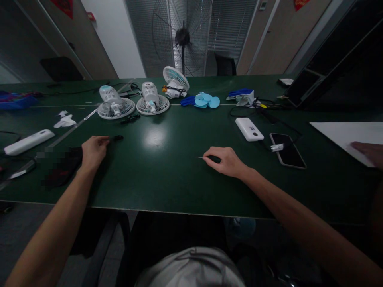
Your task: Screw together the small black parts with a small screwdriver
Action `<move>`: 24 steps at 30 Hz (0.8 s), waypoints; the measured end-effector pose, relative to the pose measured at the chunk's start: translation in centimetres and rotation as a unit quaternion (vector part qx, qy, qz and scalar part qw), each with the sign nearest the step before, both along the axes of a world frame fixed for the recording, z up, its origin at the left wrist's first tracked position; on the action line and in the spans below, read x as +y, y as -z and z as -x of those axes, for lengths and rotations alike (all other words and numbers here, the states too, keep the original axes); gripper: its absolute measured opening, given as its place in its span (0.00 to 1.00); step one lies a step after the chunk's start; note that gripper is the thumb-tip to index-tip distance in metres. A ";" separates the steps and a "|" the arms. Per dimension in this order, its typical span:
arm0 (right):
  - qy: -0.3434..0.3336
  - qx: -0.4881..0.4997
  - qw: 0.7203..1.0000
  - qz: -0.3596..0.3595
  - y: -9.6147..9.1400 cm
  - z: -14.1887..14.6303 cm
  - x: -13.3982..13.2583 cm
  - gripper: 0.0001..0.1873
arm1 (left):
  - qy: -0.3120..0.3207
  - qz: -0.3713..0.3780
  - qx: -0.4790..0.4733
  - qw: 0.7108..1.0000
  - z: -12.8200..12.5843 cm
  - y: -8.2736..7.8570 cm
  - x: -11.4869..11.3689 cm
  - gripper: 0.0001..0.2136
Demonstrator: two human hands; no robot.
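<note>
My left hand (95, 153) is over the left part of the green table (155, 179), its fingers closed at the end of a small, dark, slim object (117, 138). Its exact kind is too blurred to tell. Close beside that hand's wrist lies a black pouch-like item (64, 167), partly pixelated. Right of the table's middle, my right hand (225, 160) pinches a thin metal pin (199, 157) between thumb and fingertips, its tip pointing left. The pin's other end is hidden in the hand.
Small white fans (116, 107) stand along the back, near light-blue fan blades (206, 100) and work gloves (241, 95). To the right lie a white power bank (249, 129) and a phone (287, 150). Another person's hand (368, 151) rests on white paper (356, 133).
</note>
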State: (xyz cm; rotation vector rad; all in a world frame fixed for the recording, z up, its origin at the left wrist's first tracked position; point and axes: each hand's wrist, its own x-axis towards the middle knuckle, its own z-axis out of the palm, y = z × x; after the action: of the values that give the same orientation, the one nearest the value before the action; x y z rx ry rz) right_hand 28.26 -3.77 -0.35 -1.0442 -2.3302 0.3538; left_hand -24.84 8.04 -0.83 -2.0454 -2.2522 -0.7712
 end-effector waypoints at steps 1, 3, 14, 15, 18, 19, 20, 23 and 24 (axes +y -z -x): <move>-0.001 0.000 1.000 0.001 0.0 0.0 0.0 0.10 | -0.004 -0.007 -0.002 1.000 -0.1 -0.1 -0.1 0.14; -0.001 0.001 1.000 0.001 -0.1 0.0 0.0 0.10 | -0.012 -0.027 -0.008 1.000 -0.4 -0.3 -0.4 0.13; 0.001 0.001 1.000 0.003 -0.3 0.0 -0.1 0.10 | 0.080 -0.097 -0.021 0.992 -2.7 -0.7 -1.0 0.19; 0.002 0.001 1.000 0.004 -0.3 0.0 -0.1 0.10 | 0.082 -0.097 -0.022 0.992 -2.8 -0.8 -0.9 0.19; 0.001 0.001 1.000 0.007 -0.3 0.0 -0.1 0.10 | 0.092 -0.083 -0.034 0.992 -3.1 -0.8 -0.6 0.20; 0.000 0.001 1.000 0.008 -0.3 0.0 -0.1 0.10 | 0.096 -0.076 -0.036 0.992 -3.1 -0.8 -0.6 0.20; 0.001 0.000 1.000 0.008 -0.3 0.0 -0.1 0.10 | 0.098 -0.072 -0.036 0.992 -3.1 -0.7 -0.5 0.20; 0.004 -0.002 1.000 0.007 -0.3 0.0 -0.1 0.09 | 0.105 -0.072 -0.035 0.991 -3.2 -0.6 -0.5 0.19; 0.004 -0.002 1.000 0.007 -0.3 0.0 -0.1 0.09 | 0.110 -0.069 -0.040 0.991 -3.2 -0.5 -0.5 0.19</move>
State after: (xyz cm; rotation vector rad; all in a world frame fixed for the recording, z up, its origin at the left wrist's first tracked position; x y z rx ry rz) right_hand 28.22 -3.87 -0.10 -1.0622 -2.3300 0.3639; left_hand -21.65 7.58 -0.29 -2.2571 -1.9667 -1.0084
